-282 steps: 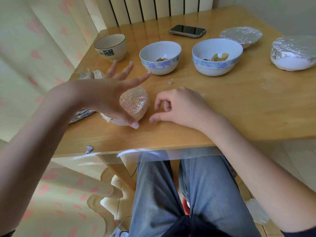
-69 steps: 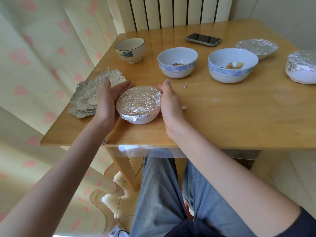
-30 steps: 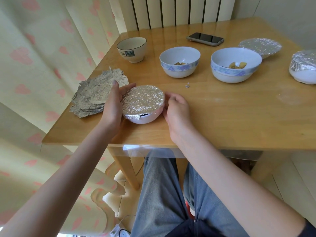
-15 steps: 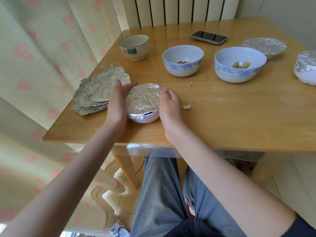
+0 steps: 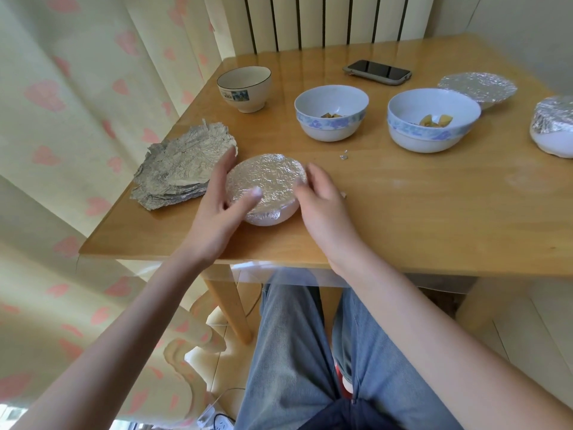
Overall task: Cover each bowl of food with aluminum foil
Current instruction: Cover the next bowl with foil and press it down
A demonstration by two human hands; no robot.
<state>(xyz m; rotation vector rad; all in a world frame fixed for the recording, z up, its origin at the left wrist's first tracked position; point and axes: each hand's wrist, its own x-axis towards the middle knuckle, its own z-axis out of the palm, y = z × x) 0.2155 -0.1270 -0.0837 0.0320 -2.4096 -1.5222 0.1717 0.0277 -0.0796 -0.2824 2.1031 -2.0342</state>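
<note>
Pale curtains with pink hearts (image 5: 62, 97) hang along the left, and a ribbed radiator (image 5: 335, 21) stands behind a wooden table (image 5: 434, 218). Near the table's front left corner sits a small white bowl (image 5: 269, 214) whose top is wrapped in crinkled aluminum foil (image 5: 266, 178); a little gap shows under the foil's near edge. The left hand (image 5: 217, 209) lies against the bowl's left side, fingers straight and slightly spread, thumb resting on the foil top. The right hand (image 5: 322, 206) sits at the bowl's right side, fingers loosely bent with their tips touching the foil rim. Just left of the bowl lies a stack of foil sheets (image 5: 183, 172), rumpled and overlapping. Farther back stand 2 uncovered bowls with blue flowered bands, the middle bowl (image 5: 331, 113) and the larger right bowl (image 5: 432, 121), each holding a few pieces of food. A cream bowl (image 5: 244, 88) stands at the back left. A foil-covered dish (image 5: 477, 88) and another foil-covered bowl (image 5: 553, 128) sit at the far right, and a dark phone (image 5: 376, 72) lies near the radiator. A tiny foil scrap (image 5: 343, 156) rests on the wood between the bowls.
</note>
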